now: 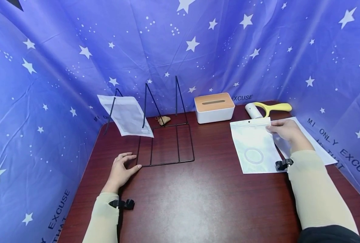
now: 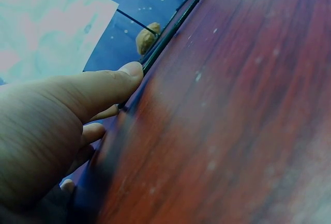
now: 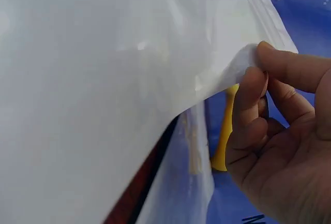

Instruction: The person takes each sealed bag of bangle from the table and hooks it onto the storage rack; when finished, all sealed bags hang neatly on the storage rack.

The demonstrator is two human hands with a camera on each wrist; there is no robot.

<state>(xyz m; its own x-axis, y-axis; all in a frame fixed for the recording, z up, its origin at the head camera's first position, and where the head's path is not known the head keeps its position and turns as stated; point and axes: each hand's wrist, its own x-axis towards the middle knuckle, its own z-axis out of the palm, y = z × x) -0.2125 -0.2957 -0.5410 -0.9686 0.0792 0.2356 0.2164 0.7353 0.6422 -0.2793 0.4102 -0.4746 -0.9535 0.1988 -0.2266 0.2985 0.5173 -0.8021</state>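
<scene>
At the front left corner of a black wire rack [image 1: 164, 164], my left hand [image 1: 122, 170] pinches the frame; in the left wrist view the thumb [image 2: 116, 84] lies on the wire's end with the other fingers behind it. A white zip pouch [image 1: 123, 114] leans slantwise between the rack's left uprights. My right hand [image 1: 287, 131] pinches the top right edge of another white zip pouch [image 1: 252, 135], which has a ring-shaped mark and a hang hole. In the right wrist view this pouch [image 3: 93, 94] fills much of the picture, gripped between thumb and index finger.
More flat white pouches [image 1: 314, 138] lie under and beyond the right hand. Toward the back stand a white tissue box [image 1: 215, 114] with a wooden lid and a lint roller with a yellow handle [image 1: 277, 107]. A small tan object [image 1: 164, 119] sits behind the rack. Starry blue curtains enclose the table.
</scene>
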